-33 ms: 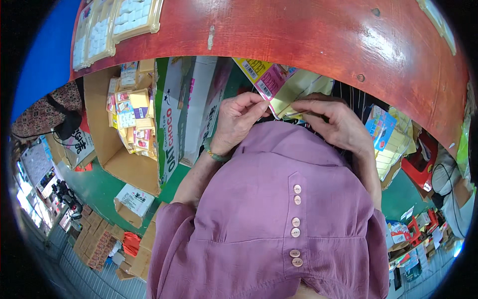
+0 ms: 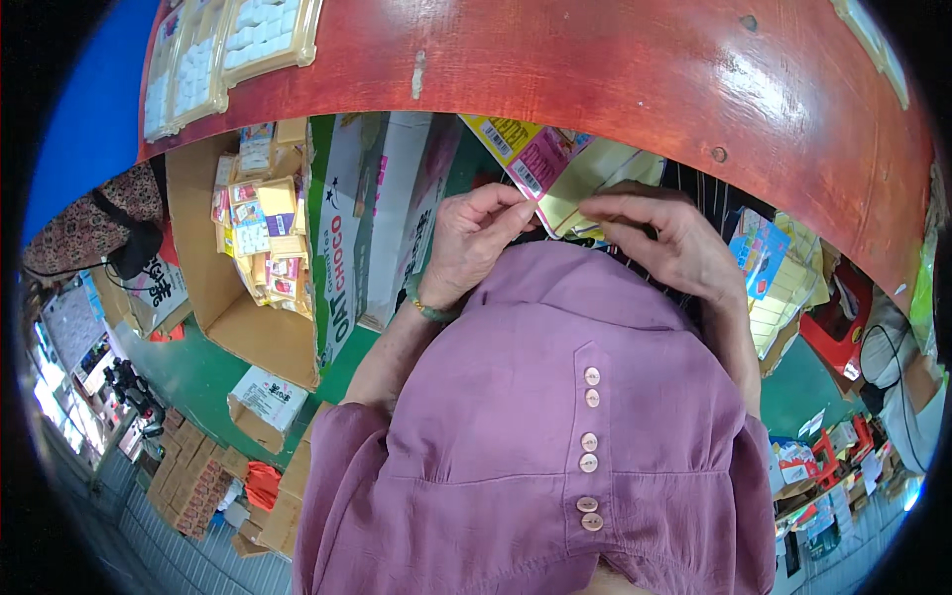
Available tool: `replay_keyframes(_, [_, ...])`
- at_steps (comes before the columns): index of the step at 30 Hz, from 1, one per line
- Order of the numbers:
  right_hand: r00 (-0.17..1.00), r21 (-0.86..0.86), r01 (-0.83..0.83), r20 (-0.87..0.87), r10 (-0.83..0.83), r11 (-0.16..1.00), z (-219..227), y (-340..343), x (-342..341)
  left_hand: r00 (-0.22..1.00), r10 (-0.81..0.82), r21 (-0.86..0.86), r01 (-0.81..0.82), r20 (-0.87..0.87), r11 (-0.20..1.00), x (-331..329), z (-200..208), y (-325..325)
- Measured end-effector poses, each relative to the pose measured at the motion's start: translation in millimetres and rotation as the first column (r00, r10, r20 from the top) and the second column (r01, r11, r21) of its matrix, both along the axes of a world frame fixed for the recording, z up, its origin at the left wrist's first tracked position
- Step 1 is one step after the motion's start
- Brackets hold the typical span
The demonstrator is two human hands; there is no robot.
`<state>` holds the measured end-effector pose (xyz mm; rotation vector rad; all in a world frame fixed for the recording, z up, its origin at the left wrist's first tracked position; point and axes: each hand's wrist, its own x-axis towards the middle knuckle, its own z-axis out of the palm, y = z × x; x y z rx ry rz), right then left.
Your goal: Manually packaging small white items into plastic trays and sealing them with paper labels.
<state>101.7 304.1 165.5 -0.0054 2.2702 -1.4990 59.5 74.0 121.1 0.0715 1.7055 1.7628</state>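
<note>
A printed sheet [image 2: 540, 164] with yellow and pink panels and barcodes lies over my lap, under the table's near edge. My left hand [image 2: 476, 243] pinches its near corner between thumb and fingers. Beside that corner is a pale yellow sheet or backing [image 2: 605, 174]; I cannot tell whether the two are joined. My right hand [image 2: 679, 238] reaches over the pale yellow part from the right. Its index finger is stretched toward the left hand, with a gap above the thumb, and I see nothing held between them. The other right fingers are partly hidden.
The red tabletop [image 2: 555, 59] curves across the front, with trays of white pieces [image 2: 268, 40] at its left. A cardboard box [image 2: 248, 342] of small packets stands left of my arm. Blue and pale yellow printed cards [image 2: 764, 263] lie right, near a red stool [image 2: 838, 322].
My right hand has shifted very slightly, its index finger and thumb a little further apart. The left hand keeps its pinch on the printed sheet.
</note>
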Motion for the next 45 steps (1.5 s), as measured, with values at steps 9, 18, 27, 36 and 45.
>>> replay_keyframes(9, [0.972,-0.109,0.097,-0.201,-0.118,0.989,-21.1,-27.0,-15.8,0.983,-0.038,-0.092,0.022,-0.179,0.996,1.0,-1.6,3.3])
replay_keyframes(18, [0.976,-0.090,0.082,-0.193,-0.098,0.993,-20.1,-27.2,-14.5,0.925,-0.056,-0.131,0.007,-0.376,0.991,-0.9,1.4,8.6])
replay_keyframes(27, [0.967,-0.025,0.082,-0.242,-0.086,0.996,-15.7,-28.4,-15.5,0.897,-0.118,-0.183,0.043,-0.425,0.982,-6.0,8.7,12.4])
replay_keyframes(36, [0.953,-0.049,0.091,-0.284,-0.101,0.995,-28.0,-28.2,-14.8,0.926,-0.062,-0.143,0.009,-0.373,0.990,-2.2,1.2,11.4])
replay_keyframes(45, [0.975,-0.106,0.079,-0.200,-0.099,0.991,-27.0,-28.3,-16.2,0.946,-0.005,-0.090,-0.025,-0.325,0.996,0.7,-5.6,9.3])
